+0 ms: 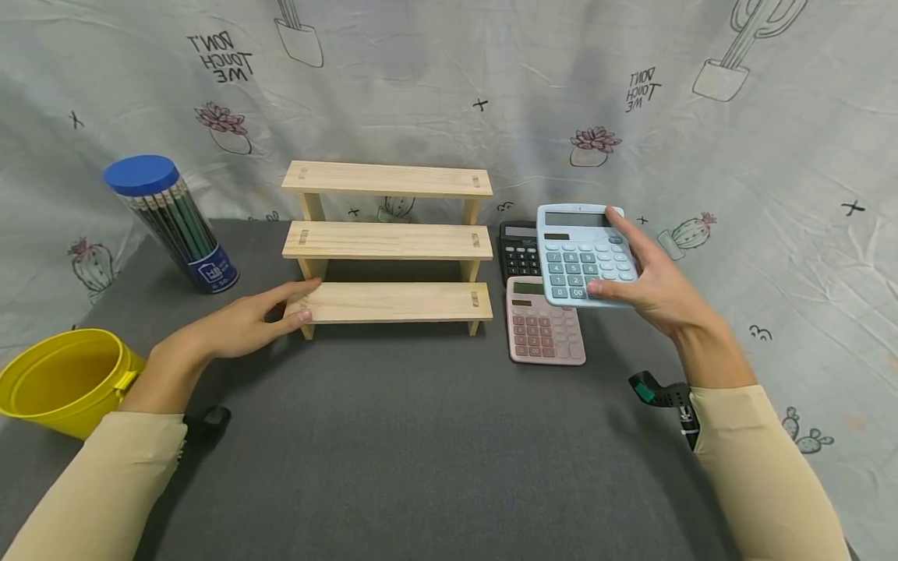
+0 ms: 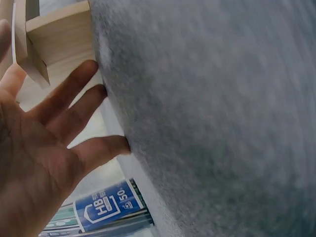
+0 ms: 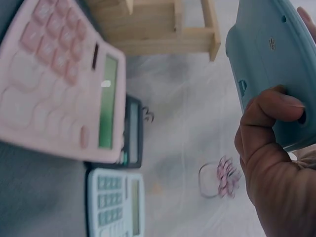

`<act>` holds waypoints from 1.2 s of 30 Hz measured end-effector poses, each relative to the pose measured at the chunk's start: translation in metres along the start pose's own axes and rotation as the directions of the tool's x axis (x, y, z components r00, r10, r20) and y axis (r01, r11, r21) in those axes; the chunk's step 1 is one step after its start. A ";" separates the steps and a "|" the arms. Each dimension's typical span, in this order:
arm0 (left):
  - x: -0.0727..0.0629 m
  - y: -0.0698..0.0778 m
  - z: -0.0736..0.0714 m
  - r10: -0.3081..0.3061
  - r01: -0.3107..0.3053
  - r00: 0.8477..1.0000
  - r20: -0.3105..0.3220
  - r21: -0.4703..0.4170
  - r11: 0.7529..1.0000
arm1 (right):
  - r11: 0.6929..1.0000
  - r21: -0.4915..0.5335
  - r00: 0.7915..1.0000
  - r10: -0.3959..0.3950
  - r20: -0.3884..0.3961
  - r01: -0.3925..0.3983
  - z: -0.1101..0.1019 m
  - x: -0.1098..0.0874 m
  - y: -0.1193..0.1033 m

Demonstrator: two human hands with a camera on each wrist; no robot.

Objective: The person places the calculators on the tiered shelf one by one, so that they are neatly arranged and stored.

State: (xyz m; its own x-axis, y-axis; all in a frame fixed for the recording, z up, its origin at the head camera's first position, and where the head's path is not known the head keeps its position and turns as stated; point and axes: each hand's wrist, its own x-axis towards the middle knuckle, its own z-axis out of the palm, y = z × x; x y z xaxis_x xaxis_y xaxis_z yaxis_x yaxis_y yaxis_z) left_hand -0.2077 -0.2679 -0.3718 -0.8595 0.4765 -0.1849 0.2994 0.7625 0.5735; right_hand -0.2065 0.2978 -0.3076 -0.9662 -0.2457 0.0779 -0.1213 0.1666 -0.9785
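Head view: right hand [image 1: 662, 288] grips a raised blue calculator [image 1: 578, 261], apparently for carrying; left hand [image 1: 242, 326], fingers spread, touches the wooden rack [image 1: 393, 241]. The next move likely wants steadiness.

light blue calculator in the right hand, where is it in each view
Head: light blue calculator right of centre, in the right hand, keys facing the camera.
Left wrist: not in it.
Right wrist: upper right, seen from behind.
Shared landmark: the wooden three-tier shelf, near centre in head, upper left in left wrist, top in right wrist.
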 end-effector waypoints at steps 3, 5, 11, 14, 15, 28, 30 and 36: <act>0.002 -0.001 -0.001 0.012 -0.012 1.000 0.014 -0.019 1.000 | 0.999 0.032 1.000 -0.024 0.014 0.024 0.006 0.005 -0.007; 0.003 -0.001 -0.001 0.027 -0.027 0.999 0.022 -0.037 0.999 | 0.999 0.031 0.999 -0.031 0.020 0.031 0.010 0.008 -0.011; 0.000 -0.004 -0.001 0.012 -0.009 0.999 0.043 -0.070 0.997 | 0.998 -0.062 1.000 0.011 0.028 -0.009 0.028 0.023 -0.023; 0.000 -0.006 -0.002 0.014 -0.011 0.999 0.046 -0.062 0.998 | 0.996 -0.088 0.999 0.018 0.031 -0.015 0.037 0.031 -0.026; 0.000 -0.006 -0.003 0.020 -0.017 0.999 0.043 -0.059 0.998 | 0.996 -0.088 0.999 0.012 0.031 -0.009 0.040 0.034 -0.027; 0.004 -0.010 0.000 0.039 -0.039 0.999 0.027 -0.011 0.999 | 0.999 0.023 0.998 -0.029 0.051 0.028 0.084 0.076 -0.036; 0.003 -0.009 0.000 0.035 -0.035 0.999 0.026 -0.019 0.999 | 0.999 0.023 0.998 -0.034 0.052 0.033 0.092 0.081 -0.039; 0.003 -0.007 0.000 0.017 -0.016 0.999 0.030 -0.030 0.999 | 0.999 0.013 0.997 -0.051 0.064 0.050 0.115 0.093 -0.048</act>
State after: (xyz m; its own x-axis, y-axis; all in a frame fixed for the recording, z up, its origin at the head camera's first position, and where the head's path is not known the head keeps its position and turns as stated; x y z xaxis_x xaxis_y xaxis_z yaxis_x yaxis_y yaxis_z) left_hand -0.2120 -0.2719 -0.3762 -0.8415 0.5021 -0.1994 0.3002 0.7415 0.6001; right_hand -0.2648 0.1572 -0.2748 -0.9421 -0.3149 0.1151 -0.1665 0.1415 -0.9758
